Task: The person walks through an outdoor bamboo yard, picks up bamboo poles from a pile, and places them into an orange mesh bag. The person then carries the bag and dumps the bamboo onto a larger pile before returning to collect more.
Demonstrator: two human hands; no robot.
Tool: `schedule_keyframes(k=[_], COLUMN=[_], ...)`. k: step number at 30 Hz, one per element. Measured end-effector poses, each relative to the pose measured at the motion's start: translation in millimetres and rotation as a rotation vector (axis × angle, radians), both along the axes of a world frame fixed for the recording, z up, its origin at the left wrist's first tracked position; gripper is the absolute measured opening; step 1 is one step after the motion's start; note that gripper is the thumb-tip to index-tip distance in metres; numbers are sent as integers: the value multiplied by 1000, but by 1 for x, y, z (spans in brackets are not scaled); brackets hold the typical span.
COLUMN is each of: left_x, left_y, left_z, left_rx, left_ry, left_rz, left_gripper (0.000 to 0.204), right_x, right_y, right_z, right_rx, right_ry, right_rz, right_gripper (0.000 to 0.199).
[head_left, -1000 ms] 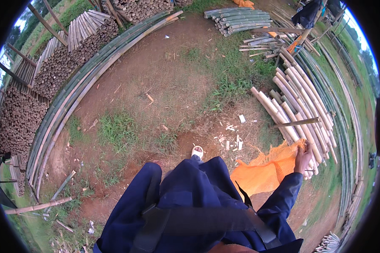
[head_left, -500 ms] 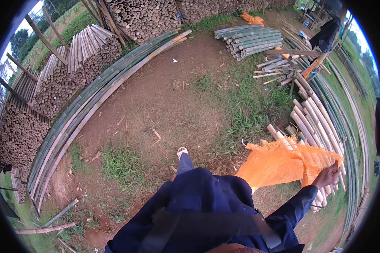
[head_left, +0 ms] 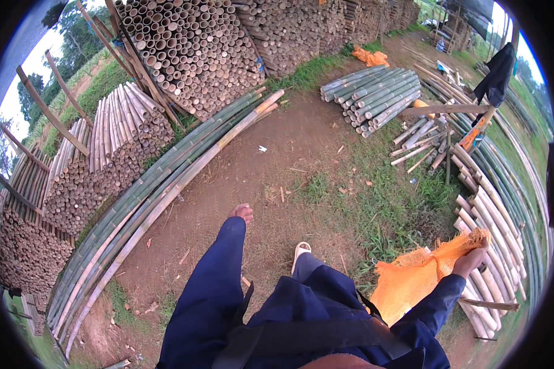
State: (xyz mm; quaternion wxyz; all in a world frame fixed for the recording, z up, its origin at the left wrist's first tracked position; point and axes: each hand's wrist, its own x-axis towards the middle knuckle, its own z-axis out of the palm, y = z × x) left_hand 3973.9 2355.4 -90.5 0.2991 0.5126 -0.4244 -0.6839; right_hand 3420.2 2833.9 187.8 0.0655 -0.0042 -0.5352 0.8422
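An orange woven mesh sack (head_left: 406, 280) hangs from my right hand (head_left: 471, 261), whose fingers are wrapped round its bunched upper edge. The sack is slack and drapes down beside my right forearm, in front of the pale bamboo poles. My left hand (head_left: 241, 213) is stretched out ahead over the bare dirt, its fingers curled in and no object showing in them. Between the two arms a foot in a light sandal (head_left: 301, 247) stands on the ground.
Long green bamboo poles (head_left: 160, 163) lie along the left. Cut bamboo stacks (head_left: 191, 49) rise behind them. A pile of green bamboo pieces (head_left: 375, 95) lies ahead; pale poles (head_left: 492, 227) lie at right. Another orange sack (head_left: 370, 56) lies farther off. A dark cloth (head_left: 497, 74) hangs from a post.
My left arm has come into view, reaching forward. My right hand still grips the sack, which now hangs narrower and lower. The view has shifted, showing more of the far stacks.
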Motion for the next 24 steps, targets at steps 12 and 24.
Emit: schedule_keyframes(k=[12,24], left_x=[37,-55], left_y=[-20,-300], left_z=[-103,-95], left_rx=[1033,780], left_ry=[-330,-394], left_rz=[121,83], left_gripper=[43,34], right_x=[-83,-187], right_y=[-412,-647], right_z=[14,-16], right_rx=[254,131], right_ry=[227,259], right_rz=[89,109], right_gripper=[60,20])
